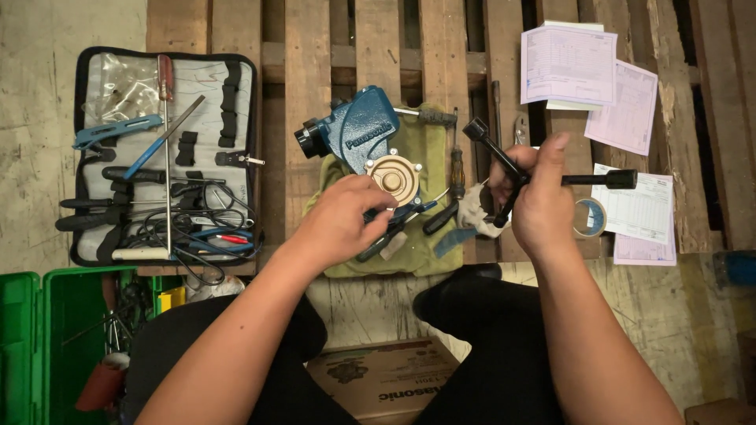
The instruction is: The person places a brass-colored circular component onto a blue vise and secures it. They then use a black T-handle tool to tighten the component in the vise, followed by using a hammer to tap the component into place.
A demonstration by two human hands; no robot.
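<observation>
While the blue pump body (pixel 358 130) sits on a green cloth (pixel 417 145) in the middle of the wooden pallet (pixel 315 47), the left hand (pixel 342 224) rests on its near side. That hand's fingers are bent down over the pump's lower edge, just below the round tan cap (pixel 395 178), and they touch it. I cannot tell how tightly they hold on. The black round opening of the pump points to the left.

The right hand (pixel 535 197) is just to the right of the pump. It is closed tight around a black cross-shaped wrench (pixel 504 169). One arm of the wrench sticks up to the left and another sticks out to the right, past the thumb.

A screwdriver with a brown handle (pixel 457 169) lies on the cloth between the two hands. A roll of tape (pixel 589 217) lies just right of the right hand, near some paper sheets (pixel 568 64).

Far to the left, an open tool case (pixel 161 157) lies flat with pliers, wires and a red-handled screwdriver inside. A green box (pixel 31 346) sits in the lower left corner. A cardboard box (pixel 382 382) is between the person's knees.
</observation>
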